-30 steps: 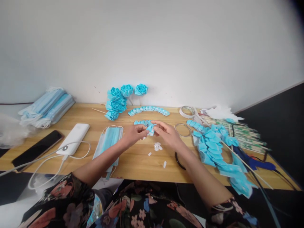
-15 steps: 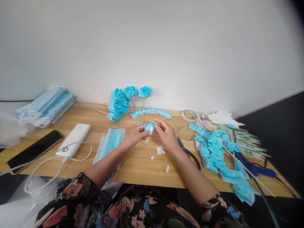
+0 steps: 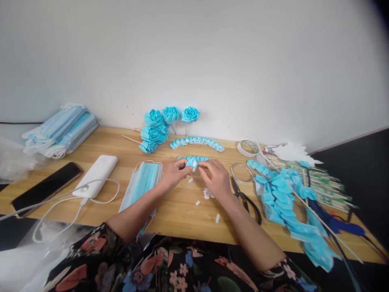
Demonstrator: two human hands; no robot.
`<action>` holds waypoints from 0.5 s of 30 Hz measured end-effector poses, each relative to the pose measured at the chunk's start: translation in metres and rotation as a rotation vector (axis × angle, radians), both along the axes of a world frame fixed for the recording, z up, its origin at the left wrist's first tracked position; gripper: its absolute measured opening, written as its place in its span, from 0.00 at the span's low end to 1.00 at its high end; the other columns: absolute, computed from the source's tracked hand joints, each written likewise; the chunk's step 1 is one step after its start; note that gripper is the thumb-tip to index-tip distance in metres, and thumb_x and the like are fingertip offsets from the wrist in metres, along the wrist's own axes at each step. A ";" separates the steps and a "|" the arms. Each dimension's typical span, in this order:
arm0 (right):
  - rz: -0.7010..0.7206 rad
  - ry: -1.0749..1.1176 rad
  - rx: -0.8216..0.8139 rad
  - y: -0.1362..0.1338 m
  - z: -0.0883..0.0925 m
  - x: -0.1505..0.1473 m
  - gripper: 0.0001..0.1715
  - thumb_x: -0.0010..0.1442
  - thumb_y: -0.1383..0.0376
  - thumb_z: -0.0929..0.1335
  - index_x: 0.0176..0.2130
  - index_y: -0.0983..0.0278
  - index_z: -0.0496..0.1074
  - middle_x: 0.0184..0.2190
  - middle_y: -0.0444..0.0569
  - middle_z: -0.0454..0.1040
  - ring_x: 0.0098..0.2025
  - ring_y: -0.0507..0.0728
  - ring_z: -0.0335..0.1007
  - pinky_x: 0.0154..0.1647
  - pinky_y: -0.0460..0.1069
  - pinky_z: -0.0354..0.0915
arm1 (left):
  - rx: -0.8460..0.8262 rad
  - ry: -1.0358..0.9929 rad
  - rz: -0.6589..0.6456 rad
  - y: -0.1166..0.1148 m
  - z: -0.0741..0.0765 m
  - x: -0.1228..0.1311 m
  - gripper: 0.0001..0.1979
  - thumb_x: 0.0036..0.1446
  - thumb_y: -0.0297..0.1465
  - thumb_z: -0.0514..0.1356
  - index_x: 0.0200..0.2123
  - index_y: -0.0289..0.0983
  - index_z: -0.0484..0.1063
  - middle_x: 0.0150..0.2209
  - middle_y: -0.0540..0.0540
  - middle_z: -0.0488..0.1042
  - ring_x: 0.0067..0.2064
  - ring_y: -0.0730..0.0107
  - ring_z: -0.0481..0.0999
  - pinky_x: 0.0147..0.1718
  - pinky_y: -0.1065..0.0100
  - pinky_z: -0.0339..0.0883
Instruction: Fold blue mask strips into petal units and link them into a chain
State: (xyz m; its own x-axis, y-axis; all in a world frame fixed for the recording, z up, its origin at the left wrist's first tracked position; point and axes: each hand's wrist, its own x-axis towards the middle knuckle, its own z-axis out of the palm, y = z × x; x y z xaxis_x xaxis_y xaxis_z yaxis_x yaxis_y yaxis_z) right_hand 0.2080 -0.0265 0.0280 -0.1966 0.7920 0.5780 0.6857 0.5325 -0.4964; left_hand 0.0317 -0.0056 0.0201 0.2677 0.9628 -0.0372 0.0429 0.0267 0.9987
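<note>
Between my hands is a small folded blue petal (image 3: 191,163) with a white patch on its near side. My left hand (image 3: 176,172) pinches its left side between thumb and fingers. At the petal's right edge, my right hand (image 3: 215,177) has its thumb and fingertips drawn together; whether they grip the petal or a tiny white piece cannot be made out. Just behind the hands lies a row of blue petals (image 3: 203,158), partly hidden. Farther back a longer curved row of petals (image 3: 197,140) rests on the table. Small white tape pieces (image 3: 208,194) lie below my right hand.
Blue flowers on sticks (image 3: 154,132) stand by the wall. Left are stacked face masks (image 3: 60,129), a phone (image 3: 47,188), a white power bank (image 3: 95,176) and a mask (image 3: 142,182). Right are scissors (image 3: 246,198), tape rolls (image 3: 247,148), heaped blue strips (image 3: 278,194) and a blue glue gun (image 3: 343,225).
My right hand has shifted slightly right, its fingers drawing closer together by the petal. My left hand keeps its pinch. The whole view has shifted a little.
</note>
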 end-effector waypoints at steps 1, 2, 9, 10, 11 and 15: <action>-0.041 0.026 0.015 0.000 0.000 0.000 0.07 0.63 0.66 0.64 0.38 0.62 0.72 0.34 0.49 0.76 0.38 0.56 0.71 0.42 0.51 0.66 | -0.001 0.009 0.010 0.000 0.000 0.000 0.13 0.49 0.39 0.61 0.27 0.35 0.65 0.22 0.54 0.67 0.22 0.79 0.62 0.24 0.73 0.56; -0.072 0.047 0.036 -0.001 0.000 -0.001 0.06 0.63 0.66 0.65 0.38 0.62 0.72 0.33 0.48 0.76 0.36 0.56 0.71 0.40 0.51 0.66 | 0.000 0.018 0.021 0.000 -0.001 0.000 0.13 0.49 0.39 0.60 0.26 0.36 0.65 0.21 0.54 0.67 0.22 0.79 0.62 0.24 0.73 0.56; 0.078 -0.041 0.118 -0.001 -0.002 -0.003 0.11 0.62 0.69 0.65 0.43 0.59 0.74 0.37 0.48 0.78 0.40 0.57 0.72 0.43 0.53 0.67 | 0.032 0.041 0.005 0.000 -0.004 0.001 0.12 0.50 0.39 0.59 0.24 0.36 0.64 0.19 0.55 0.62 0.22 0.79 0.60 0.23 0.73 0.54; 0.076 -0.044 0.115 0.000 -0.003 -0.003 0.11 0.62 0.69 0.65 0.43 0.59 0.74 0.37 0.48 0.78 0.40 0.58 0.72 0.43 0.53 0.67 | 0.031 0.044 0.002 0.000 -0.004 0.001 0.13 0.50 0.39 0.59 0.24 0.36 0.64 0.19 0.56 0.61 0.22 0.79 0.60 0.23 0.73 0.53; 0.071 -0.044 0.111 0.000 -0.003 -0.003 0.11 0.62 0.69 0.65 0.43 0.59 0.74 0.36 0.48 0.78 0.40 0.58 0.72 0.43 0.53 0.67 | 0.029 0.043 0.004 0.000 -0.004 0.001 0.13 0.49 0.39 0.59 0.24 0.35 0.64 0.19 0.56 0.61 0.22 0.79 0.59 0.23 0.73 0.52; 0.061 -0.048 0.105 0.000 -0.005 -0.002 0.10 0.62 0.70 0.66 0.42 0.60 0.75 0.36 0.48 0.78 0.40 0.57 0.72 0.42 0.53 0.67 | 0.028 0.032 -0.009 0.000 -0.004 0.002 0.13 0.49 0.40 0.59 0.25 0.35 0.65 0.19 0.55 0.62 0.22 0.79 0.59 0.23 0.73 0.53</action>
